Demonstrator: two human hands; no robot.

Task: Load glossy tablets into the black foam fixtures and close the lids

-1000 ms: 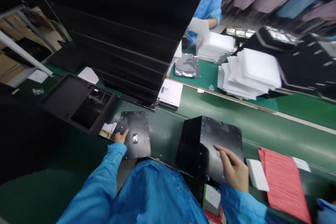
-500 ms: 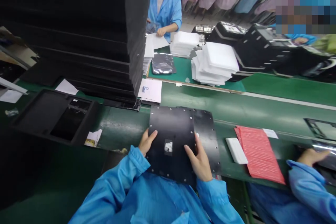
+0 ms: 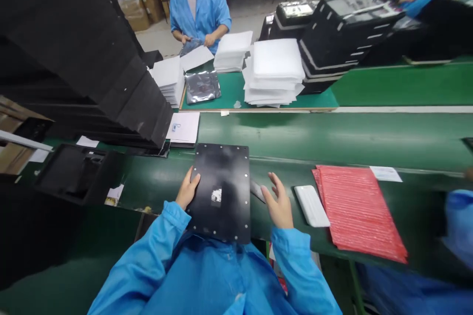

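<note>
A flat black panel [image 3: 229, 172] with small light studs along its edges and a torn white label patch [image 3: 216, 195] leans upright against my front at the bench edge. My left hand [image 3: 187, 189] grips its left edge, thumb on the face and fingers hidden behind. My right hand [image 3: 280, 202] is off the panel, to its right, with fingers apart and nothing in it. Between that hand and the panel lies a slim grey item [image 3: 257, 191], partly hidden; its kind is unclear. To the right of my right hand is a white rounded block [image 3: 312, 206].
Red bubble-wrap bags [image 3: 360, 211] lie at right, beside a co-worker's blue sleeve [image 3: 458, 226]. A tall stack of black trays [image 3: 136, 93] rises at left, near a black tray [image 3: 70, 172]. White foam sheets [image 3: 275, 71] are piled across the bench, where another person [image 3: 201, 5] works.
My right hand has let go of the panel's right side and opened. The second black panel that stuck out at right no longer shows. The view has shifted.
</note>
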